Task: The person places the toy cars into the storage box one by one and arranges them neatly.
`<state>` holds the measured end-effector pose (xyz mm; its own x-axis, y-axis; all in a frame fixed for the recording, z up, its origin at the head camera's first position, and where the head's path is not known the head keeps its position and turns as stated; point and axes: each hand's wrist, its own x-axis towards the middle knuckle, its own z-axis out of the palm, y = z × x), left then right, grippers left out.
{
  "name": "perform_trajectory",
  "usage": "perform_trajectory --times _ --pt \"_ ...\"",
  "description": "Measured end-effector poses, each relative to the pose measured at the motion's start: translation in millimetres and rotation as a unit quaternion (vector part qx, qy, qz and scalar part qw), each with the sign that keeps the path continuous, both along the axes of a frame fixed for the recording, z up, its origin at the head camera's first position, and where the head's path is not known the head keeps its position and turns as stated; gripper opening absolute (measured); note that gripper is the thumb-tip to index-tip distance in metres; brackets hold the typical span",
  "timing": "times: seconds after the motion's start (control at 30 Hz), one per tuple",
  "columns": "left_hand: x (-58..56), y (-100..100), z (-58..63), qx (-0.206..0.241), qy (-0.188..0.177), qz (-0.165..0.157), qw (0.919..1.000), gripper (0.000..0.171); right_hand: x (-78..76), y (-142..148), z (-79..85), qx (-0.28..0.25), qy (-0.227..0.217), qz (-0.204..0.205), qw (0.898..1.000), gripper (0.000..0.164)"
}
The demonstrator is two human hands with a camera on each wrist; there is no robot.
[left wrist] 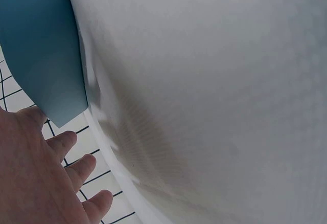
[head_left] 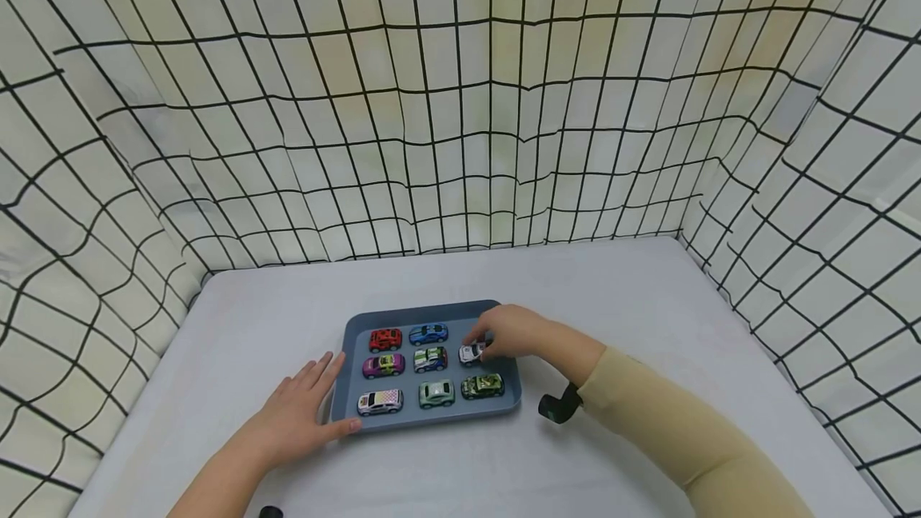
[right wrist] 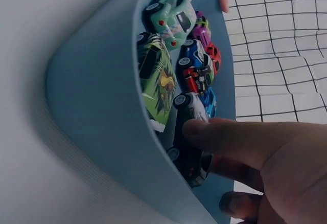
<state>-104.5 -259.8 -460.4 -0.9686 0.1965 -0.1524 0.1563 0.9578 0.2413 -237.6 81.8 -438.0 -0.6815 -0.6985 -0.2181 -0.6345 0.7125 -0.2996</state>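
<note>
A blue-grey tray [head_left: 388, 318] holds several small toy cars in rough rows. My right hand [head_left: 518, 330] reaches over its right side and pinches a white-and-black toy car [head_left: 471, 353] between thumb and fingers. That car's dark side [right wrist: 189, 137] shows in the right wrist view, beside a green camouflage toy car [right wrist: 162, 83]. Along the tray's left edge my left hand [head_left: 298, 410] lies with fingers extended, the thumb at the front left corner. In the left wrist view the left hand [left wrist: 41, 168] touches the tray's outer wall [left wrist: 43, 45].
Other cars in the tray include a red one [head_left: 385, 340], a blue one [head_left: 428, 333], a purple one [head_left: 384, 365], a mint-green one [head_left: 436, 394] and a pale checkered one [head_left: 380, 402]. White table cloth [head_left: 576, 286] surrounds the tray. Black-gridded netting [head_left: 460, 134] encloses the back and sides.
</note>
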Motion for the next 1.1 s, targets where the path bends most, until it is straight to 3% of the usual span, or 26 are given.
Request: perform_trajectory --times 0.23,0.53,1.1 --pt "1.5 0.0 1.4 0.004 -0.003 0.002 1.0000 0.121 6.0 -8.5 -0.5 0.049 0.039 -0.011 0.998 0.033" --pt "1.5 0.9 2.0 0.005 -0.003 0.001 1.0000 0.120 10.7 -11.0 3.3 0.072 0.080 -0.006 0.994 0.034" --pt "0.1 1.1 2.0 0.003 -0.002 0.000 1.0000 0.121 8.6 1.9 18.9 0.016 0.045 -0.024 0.999 0.036"
